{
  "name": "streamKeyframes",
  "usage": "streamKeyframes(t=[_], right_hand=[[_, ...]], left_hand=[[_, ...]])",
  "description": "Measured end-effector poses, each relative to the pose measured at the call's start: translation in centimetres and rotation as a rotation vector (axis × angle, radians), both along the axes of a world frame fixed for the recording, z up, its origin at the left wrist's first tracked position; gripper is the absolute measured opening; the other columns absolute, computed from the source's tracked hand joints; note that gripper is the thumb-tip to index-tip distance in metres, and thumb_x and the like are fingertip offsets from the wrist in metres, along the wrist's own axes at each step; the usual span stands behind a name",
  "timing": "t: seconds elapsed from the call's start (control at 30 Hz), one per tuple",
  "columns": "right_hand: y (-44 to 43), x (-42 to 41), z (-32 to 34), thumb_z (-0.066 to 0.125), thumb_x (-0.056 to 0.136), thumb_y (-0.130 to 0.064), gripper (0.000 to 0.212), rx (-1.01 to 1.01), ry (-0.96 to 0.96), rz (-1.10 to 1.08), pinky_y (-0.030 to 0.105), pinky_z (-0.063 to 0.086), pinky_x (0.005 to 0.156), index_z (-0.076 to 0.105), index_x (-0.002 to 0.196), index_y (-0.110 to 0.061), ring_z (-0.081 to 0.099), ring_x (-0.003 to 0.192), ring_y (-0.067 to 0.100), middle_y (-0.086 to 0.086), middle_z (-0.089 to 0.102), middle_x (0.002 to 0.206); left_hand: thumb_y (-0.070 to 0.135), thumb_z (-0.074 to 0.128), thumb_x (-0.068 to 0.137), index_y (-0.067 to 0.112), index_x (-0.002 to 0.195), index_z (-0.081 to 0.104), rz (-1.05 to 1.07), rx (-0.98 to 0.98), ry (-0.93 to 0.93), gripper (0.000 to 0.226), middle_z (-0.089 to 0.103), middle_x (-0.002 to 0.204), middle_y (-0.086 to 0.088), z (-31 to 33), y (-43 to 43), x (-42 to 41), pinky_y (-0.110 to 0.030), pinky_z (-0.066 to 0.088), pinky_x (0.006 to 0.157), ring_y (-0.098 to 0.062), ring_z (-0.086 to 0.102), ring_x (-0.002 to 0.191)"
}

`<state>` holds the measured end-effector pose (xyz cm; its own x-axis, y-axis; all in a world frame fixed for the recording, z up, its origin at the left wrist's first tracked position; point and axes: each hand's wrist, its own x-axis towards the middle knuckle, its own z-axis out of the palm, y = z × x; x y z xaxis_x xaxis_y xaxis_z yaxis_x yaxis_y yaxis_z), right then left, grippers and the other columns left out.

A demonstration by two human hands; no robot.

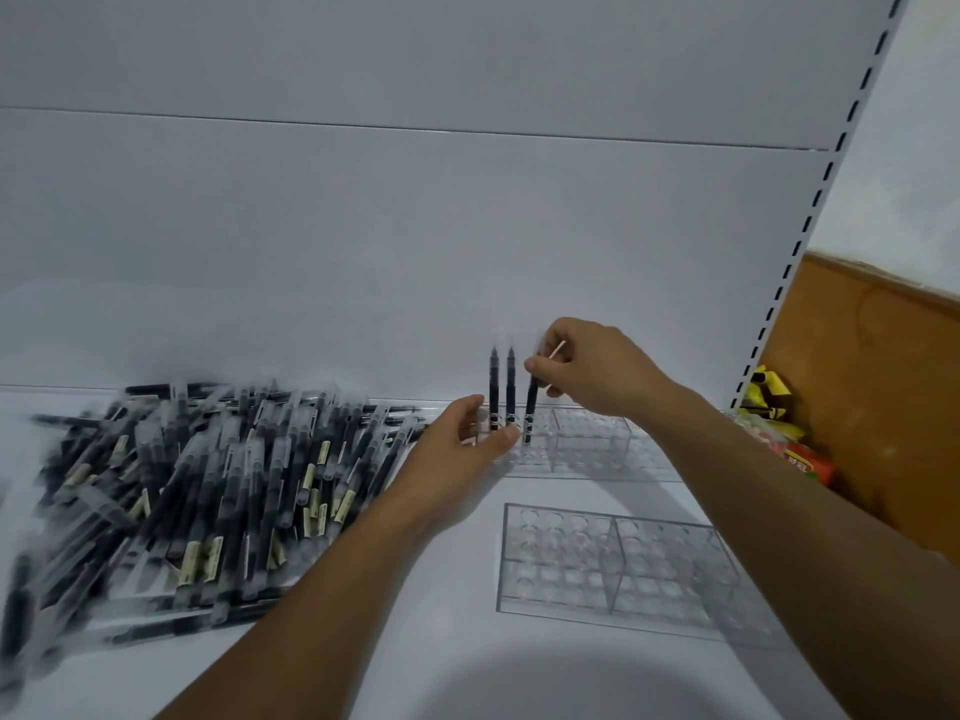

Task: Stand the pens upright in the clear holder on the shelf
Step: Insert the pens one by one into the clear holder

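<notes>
Right hand point(587, 368) pinches pen point(530, 407) (2 upright beside); left hand point(460, 449) grips clear holder point(589, 433).

Soft even light, faint shadows on shelf point(457, 563), blur on pen pile point(208, 485), wide-angle edge warp.

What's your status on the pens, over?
Right hand pinching third pen, lower end in far holder. Left hand gripping its end. Two pens standing. Nothing in the way.
</notes>
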<state>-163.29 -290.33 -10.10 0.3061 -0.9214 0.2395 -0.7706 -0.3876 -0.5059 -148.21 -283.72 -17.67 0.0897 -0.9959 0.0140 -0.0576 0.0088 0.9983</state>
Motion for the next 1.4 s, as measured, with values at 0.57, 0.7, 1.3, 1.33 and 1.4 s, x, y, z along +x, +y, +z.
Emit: streamKeyframes(t=[0.57, 0.7, 1.3, 1.33, 1.4], right_hand=[[6.5, 12.5, -1.9, 0.047, 0.095, -0.03, 0.028, -0.003, 0.647, 0.306, 0.031, 0.046, 0.066, 0.068, 0.099, -0.011, 0.059, 0.078, 0.023, 0.004, 0.063, 0.084], [6.4, 13.7, -3.4, 0.048, 0.095, -0.028, 0.018, 0.015, 0.701, 0.293, 0.031, 0.045, 0.069, 0.057, 0.086, -0.015, 0.054, 0.078, 0.022, 0.0, 0.052, 0.076], [9.2, 13.0, -0.6, 0.063, 0.085, -0.021, 0.006, -0.043, 0.418, 0.201, 0.026, 0.05, 0.062, 0.063, 0.083, -0.015, 0.067, 0.071, 0.017, 0.0, 0.072, 0.076], [9.6, 13.3, -0.5, 0.063, 0.085, -0.021, 0.005, -0.088, 0.315, 0.196, 0.027, 0.046, 0.061, 0.06, 0.087, -0.017, 0.064, 0.076, 0.019, 0.0, 0.07, 0.081], [10.8, 14.4, -1.1, 0.064, 0.089, -0.021, 0.012, -0.063, 0.062, 0.235, 0.029, 0.046, 0.065, 0.054, 0.095, -0.019, 0.063, 0.079, 0.02, 0.0, 0.064, 0.089]], left_hand=[[0.04, 0.054, 0.095, 0.026, 0.13, 0.056, 0.516, -0.088, -0.763, 0.038, 0.055, 0.134, 0.005, 4.7, 9.8, 15.8, -0.032, 0.041, 0.1, -0.013, 0.053, 0.12], [0.037, 0.056, 0.093, 0.022, 0.129, 0.057, 0.705, 0.047, -0.847, 0.039, 0.056, 0.134, 0.0, 3.8, 14.2, 21.1, -0.031, 0.039, 0.092, -0.019, 0.054, 0.119], [0.012, 0.059, 0.08, 0.01, 0.06, 0.049, 0.623, 0.525, -1.145, 0.022, 0.047, 0.06, -0.006, 2.0, 16.6, 27.9, -0.024, 0.032, 0.051, -0.02, 0.045, 0.058], [0.013, 0.06, 0.08, 0.009, 0.062, 0.052, 0.607, 0.559, -1.153, 0.02, 0.051, 0.062, -0.006, 2.3, 16.7, 27.9, -0.024, 0.035, 0.053, -0.021, 0.048, 0.06], [0.016, 0.062, 0.079, 0.009, 0.065, 0.055, 0.56, 0.61, -1.182, 0.017, 0.056, 0.066, -0.006, 2.5, 16.9, 28.0, -0.024, 0.039, 0.057, -0.021, 0.052, 0.065]])
